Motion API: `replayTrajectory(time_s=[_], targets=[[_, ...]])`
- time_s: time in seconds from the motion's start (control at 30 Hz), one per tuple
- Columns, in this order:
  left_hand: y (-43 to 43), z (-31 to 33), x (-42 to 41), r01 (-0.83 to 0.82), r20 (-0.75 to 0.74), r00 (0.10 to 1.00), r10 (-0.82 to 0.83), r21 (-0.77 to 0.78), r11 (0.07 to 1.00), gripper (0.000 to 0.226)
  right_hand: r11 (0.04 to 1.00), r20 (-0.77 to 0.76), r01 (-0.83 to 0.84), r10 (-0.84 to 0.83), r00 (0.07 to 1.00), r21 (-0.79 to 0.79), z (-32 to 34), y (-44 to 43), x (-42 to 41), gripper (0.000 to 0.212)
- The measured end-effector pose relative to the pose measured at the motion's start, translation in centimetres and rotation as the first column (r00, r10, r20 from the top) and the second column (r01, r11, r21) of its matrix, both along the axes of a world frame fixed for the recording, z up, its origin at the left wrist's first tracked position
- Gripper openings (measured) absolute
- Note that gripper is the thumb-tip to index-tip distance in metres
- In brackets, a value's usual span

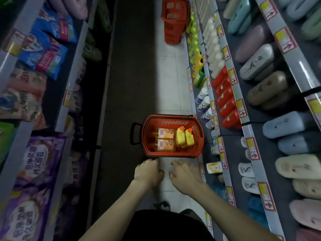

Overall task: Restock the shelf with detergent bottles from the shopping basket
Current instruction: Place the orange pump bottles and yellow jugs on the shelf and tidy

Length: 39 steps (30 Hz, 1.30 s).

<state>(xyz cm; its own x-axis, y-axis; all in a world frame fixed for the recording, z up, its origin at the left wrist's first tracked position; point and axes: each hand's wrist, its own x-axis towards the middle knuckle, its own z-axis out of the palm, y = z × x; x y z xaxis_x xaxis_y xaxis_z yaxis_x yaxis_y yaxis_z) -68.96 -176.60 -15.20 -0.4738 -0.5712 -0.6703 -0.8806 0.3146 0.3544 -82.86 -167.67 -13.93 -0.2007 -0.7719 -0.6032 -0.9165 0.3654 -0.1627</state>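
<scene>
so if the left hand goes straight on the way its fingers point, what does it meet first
Probably the near rim of the red plastic shopping basket, just ahead of the left hand. Depth is unclear: the hand may be higher and pass over it.

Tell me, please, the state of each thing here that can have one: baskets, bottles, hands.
shopping basket: upright on the floor, loaded.
black handle: folded out to the left.
orange bottles: two, lying on their sides in the basket.
yellow bottles: two, upright in the basket, caps on.
left hand: open, holds nothing.
right hand: open, holds nothing.
far basket: on the floor, contents hidden.
</scene>
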Motion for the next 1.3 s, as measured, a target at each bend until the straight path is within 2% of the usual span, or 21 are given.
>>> replayTrajectory(time_s=[0.17,0.47,0.67,0.93,1.13,1.23,1.3], targets=[[-6.3,-1.6,-2.6,-0.037,-0.013,0.999,0.038,0.071,0.997,0.028,0.998,-0.05,0.02,-0.017,0.999,0.062,-0.6,-5.7,-2.9,0.041],[-12.4,-6.5,-7.5,0.01,0.04,0.999,-0.012,0.045,0.999,0.028,0.991,-0.013,0.069,-0.068,0.998,0.114,-7.4,-13.4,-8.5,0.04],[-14.3,-14.0,-10.8,0.019,0.153,0.988,-0.033,0.097,0.995,0.03,0.982,-0.005,0.075,-0.075,0.997,0.174,-15.1,-15.1,-13.6,0.042],[-15.0,-27.7,-16.7,-0.049,0.23,0.973,0.004,0.191,0.98,0.032,0.952,0.005,0.14,-0.148,0.989,0.273,-28.2,-14.4,-20.2,0.047],[-13.1,-38.2,-22.7,-0.205,0.19,0.971,0.146,0.344,0.916,0.031,0.935,0.016,0.131,-0.144,0.989,0.329,-37.5,-14.6,-24.0,0.045],[-12.0,-42.6,-25.4,-0.347,0.188,0.937,0.294,0.432,0.832,0.041,0.899,0.069,0.241,-0.284,0.956,0.365,-41.6,-14.9,-25.6,0.05],[-11.2,-45.0,-26.9,-0.443,0.168,0.894,0.416,0.474,0.761,0.051,0.853,0.114,0.366,-0.434,0.894,0.372,-43.8,-14.9,-26.2,0.055]])
